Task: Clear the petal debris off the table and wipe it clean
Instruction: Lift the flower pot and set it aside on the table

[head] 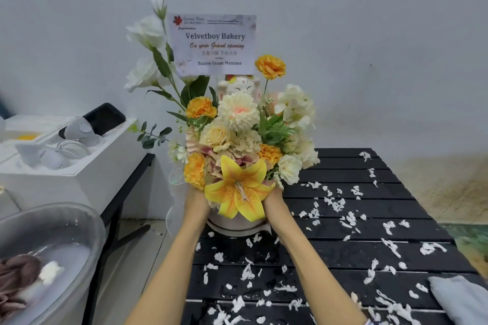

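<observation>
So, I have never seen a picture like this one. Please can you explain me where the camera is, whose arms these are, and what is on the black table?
There is no machine here. The one picture comes from a wide-angle camera worn on a person's head, looking forward and down, so the two bare arms are that person's own. The left hand and right hand grip a flower arrangement from both sides, at the pot. I cannot tell whether it is lifted or resting. White petal debris is scattered over the black slatted table. A grey cloth lies at its right edge. A clear basin stands to the left.
</observation>
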### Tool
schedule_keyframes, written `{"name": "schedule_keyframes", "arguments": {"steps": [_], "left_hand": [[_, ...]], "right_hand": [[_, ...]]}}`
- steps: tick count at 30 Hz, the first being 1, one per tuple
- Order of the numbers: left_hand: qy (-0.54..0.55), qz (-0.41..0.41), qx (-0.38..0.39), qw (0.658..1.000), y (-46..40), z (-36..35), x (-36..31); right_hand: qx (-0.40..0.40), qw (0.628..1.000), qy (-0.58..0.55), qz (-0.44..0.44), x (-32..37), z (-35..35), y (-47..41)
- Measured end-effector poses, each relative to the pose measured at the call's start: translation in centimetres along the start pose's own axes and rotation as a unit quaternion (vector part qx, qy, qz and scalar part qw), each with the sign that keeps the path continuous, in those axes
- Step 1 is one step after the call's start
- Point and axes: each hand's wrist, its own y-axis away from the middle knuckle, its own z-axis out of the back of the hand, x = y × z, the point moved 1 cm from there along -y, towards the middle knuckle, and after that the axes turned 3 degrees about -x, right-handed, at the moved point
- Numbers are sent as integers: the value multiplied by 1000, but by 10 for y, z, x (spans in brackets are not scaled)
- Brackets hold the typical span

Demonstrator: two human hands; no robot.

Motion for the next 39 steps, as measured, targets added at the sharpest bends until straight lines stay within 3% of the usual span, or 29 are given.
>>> {"name": "schedule_keyframes", "arguments": {"steps": [3,7,11,14,17,21,23,28,32,36,39], "left_hand": [[6,-7,-41,999,9,2,-3],[50,-87,-33,994,17,1,-19],[58,-93,-59,992,17,1,-23],[-42,-46,-42,997,15,6,-27],[-211,-3,-62,976,23,19,-28],[-183,-115,-137,967,63,22,-38],[-171,-163,-139,962,89,15,-41],[-180,-231,-54,955,157,-30,-41],[-232,-224,11,947,195,-81,-37],[-272,-224,115,929,228,-131,-43],[-302,-257,196,897,250,-155,-53]], "right_hand": [[-24,994,104,-21,-4,-4,5],[-22,999,-27,14,-8,-6,5],[-21,998,-45,26,-10,-7,-2],[-1,999,-49,18,-4,-1,-1],[28,999,-28,0,4,12,6],[4,996,86,12,16,34,27],[-16,992,119,25,20,51,39],[-74,983,160,42,28,113,82],[-112,969,216,42,23,168,120],[-163,957,240,7,17,220,142],[-186,943,275,-27,17,240,149]]}}
